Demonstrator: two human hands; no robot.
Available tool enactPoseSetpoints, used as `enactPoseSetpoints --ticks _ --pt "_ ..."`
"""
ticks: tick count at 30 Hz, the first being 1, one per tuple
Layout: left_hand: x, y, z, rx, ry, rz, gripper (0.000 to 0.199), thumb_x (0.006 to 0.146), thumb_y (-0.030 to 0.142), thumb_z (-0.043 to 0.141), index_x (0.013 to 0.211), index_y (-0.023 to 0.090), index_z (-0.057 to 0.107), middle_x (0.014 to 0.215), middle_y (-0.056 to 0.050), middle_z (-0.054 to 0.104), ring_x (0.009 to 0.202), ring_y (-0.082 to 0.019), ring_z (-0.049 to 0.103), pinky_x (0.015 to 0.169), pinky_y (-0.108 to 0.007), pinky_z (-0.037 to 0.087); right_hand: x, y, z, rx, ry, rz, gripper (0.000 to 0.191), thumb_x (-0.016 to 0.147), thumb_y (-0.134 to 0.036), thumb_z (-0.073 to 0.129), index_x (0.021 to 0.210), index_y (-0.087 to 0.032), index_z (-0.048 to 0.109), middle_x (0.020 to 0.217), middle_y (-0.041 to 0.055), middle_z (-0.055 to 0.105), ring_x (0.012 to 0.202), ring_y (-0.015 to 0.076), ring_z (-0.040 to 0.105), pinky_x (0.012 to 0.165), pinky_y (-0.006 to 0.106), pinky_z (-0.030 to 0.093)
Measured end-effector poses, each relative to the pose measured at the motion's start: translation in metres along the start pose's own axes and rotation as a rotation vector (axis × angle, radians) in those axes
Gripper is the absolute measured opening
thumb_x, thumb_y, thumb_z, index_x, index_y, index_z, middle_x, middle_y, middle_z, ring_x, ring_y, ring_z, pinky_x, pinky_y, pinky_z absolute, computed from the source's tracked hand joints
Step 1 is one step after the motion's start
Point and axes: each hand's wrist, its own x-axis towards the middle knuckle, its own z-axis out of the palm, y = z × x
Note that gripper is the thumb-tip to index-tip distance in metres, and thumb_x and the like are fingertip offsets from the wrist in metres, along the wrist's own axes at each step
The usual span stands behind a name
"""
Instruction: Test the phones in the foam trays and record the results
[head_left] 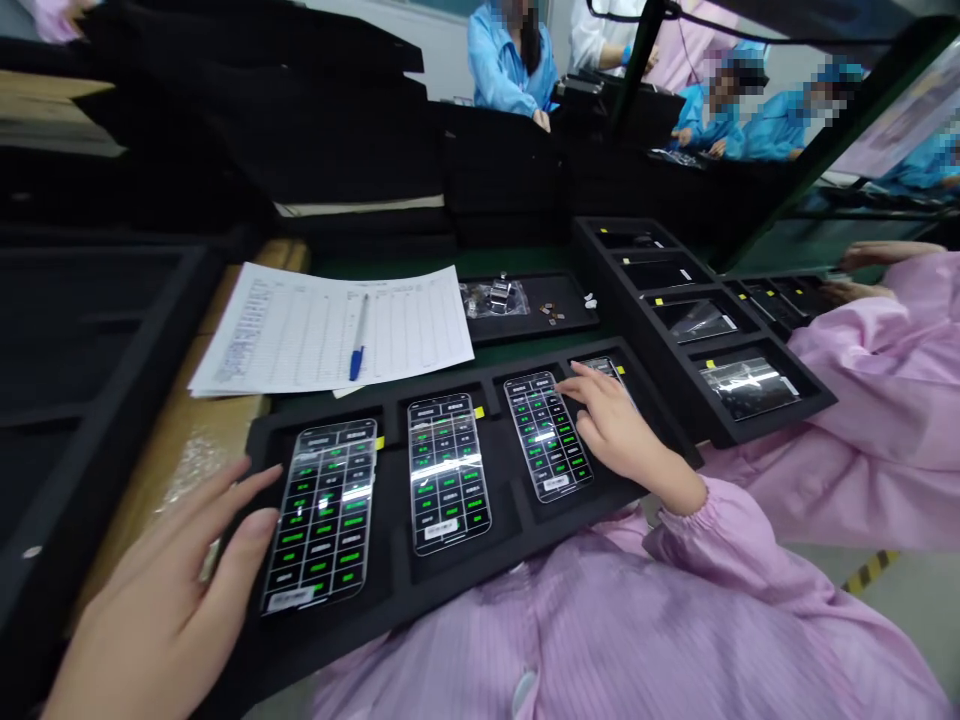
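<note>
Several smartphones lie face up in the compartments of a black foam tray [465, 640] in front of me. Three have lit screens with a grid of green and white text: the left phone [324, 515], the middle phone [448, 470] and the right phone [549, 435]. A fourth phone [604, 367] is partly hidden behind my right hand [611, 425]. That hand has its fingers stretched over the right phone's upper right edge; whether they touch it I cannot tell. My left hand [180, 590] is spread beside the left phone's left edge, holding nothing.
Printed sheets [300, 330] with a blue pen [358, 345] on them lie behind the tray. A small parts tray [525, 325] stands beyond. At the right, another foam tray [709, 340] holds dark phones. A co-worker's pink sleeve [885, 350] is close by.
</note>
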Motion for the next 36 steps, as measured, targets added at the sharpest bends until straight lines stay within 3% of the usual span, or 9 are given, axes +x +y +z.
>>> enactPoseSetpoints --ticks 3,7,20,24,27,31,36 --pt "0.001 0.011 -0.009 -0.065 -0.02 -0.079 0.059 0.095 0.06 0.033 0.125 0.019 0.063 0.145 -0.011 0.056 0.136 -0.028 0.05 0.118 -0.05 0.036 0.005 -0.011 0.005 -0.013 -0.046 -0.008 0.041 0.084 -0.011 0.038 0.119 -0.017 0.056 0.123 0.0122 0.066 0.139 0.0297 0.044 0.116 0.058 0.033" --pt "0.0 0.021 -0.017 -0.07 -0.023 -0.135 0.066 0.092 0.065 0.03 0.124 0.018 0.065 0.144 -0.012 0.056 0.137 -0.028 0.05 0.119 -0.05 0.034 0.005 -0.016 0.0 -0.014 0.046 -0.024 0.04 0.084 -0.01 0.039 0.12 -0.019 0.054 0.12 0.0103 0.068 0.139 0.0292 0.045 0.116 0.057 0.034" --pt "-0.005 0.016 -0.015 -0.082 -0.057 -0.145 0.067 0.092 0.064 0.03 0.126 0.016 0.064 0.147 -0.012 0.053 0.138 -0.028 0.048 0.12 -0.049 0.033 -0.014 -0.02 0.009 -0.093 0.065 0.094 0.038 0.084 -0.011 0.038 0.117 -0.018 0.055 0.12 0.0125 0.068 0.136 0.0344 0.047 0.11 0.061 0.037" --pt "-0.008 0.016 -0.016 -0.07 -0.041 -0.156 0.068 0.093 0.064 0.029 0.126 0.016 0.064 0.146 -0.013 0.055 0.138 -0.029 0.048 0.119 -0.049 0.034 -0.032 -0.025 0.004 -0.062 0.074 0.055 0.037 0.088 -0.014 0.041 0.122 -0.02 0.055 0.121 0.0107 0.068 0.134 0.0323 0.049 0.109 0.058 0.041" --pt "-0.01 0.013 -0.015 -0.058 -0.03 -0.148 0.068 0.094 0.063 0.028 0.126 0.015 0.064 0.144 -0.014 0.055 0.138 -0.03 0.048 0.119 -0.05 0.033 -0.049 -0.025 0.005 -0.116 0.065 0.066 0.039 0.092 -0.023 0.046 0.13 -0.016 0.054 0.139 0.0172 0.057 0.142 0.0367 0.038 0.107 0.06 0.043" --pt "-0.009 0.009 -0.009 -0.062 -0.048 -0.128 0.072 0.093 0.066 0.028 0.125 0.013 0.064 0.143 -0.016 0.056 0.136 -0.032 0.05 0.118 -0.051 0.035 -0.062 -0.029 0.012 -0.248 0.052 0.1 0.039 0.097 -0.027 0.043 0.127 -0.01 0.06 0.159 0.0223 0.03 0.15 0.0436 0.017 0.109 0.068 0.033" --pt "-0.006 0.01 -0.003 -0.089 -0.01 -0.102 0.074 0.09 0.069 0.029 0.122 0.013 0.066 0.141 -0.016 0.058 0.133 -0.034 0.052 0.117 -0.054 0.037 -0.063 -0.034 0.012 -0.136 0.021 -0.002 0.035 0.1 -0.024 0.039 0.116 -0.016 0.068 0.161 0.0163 0.029 0.152 0.0363 0.015 0.116 0.062 0.028"
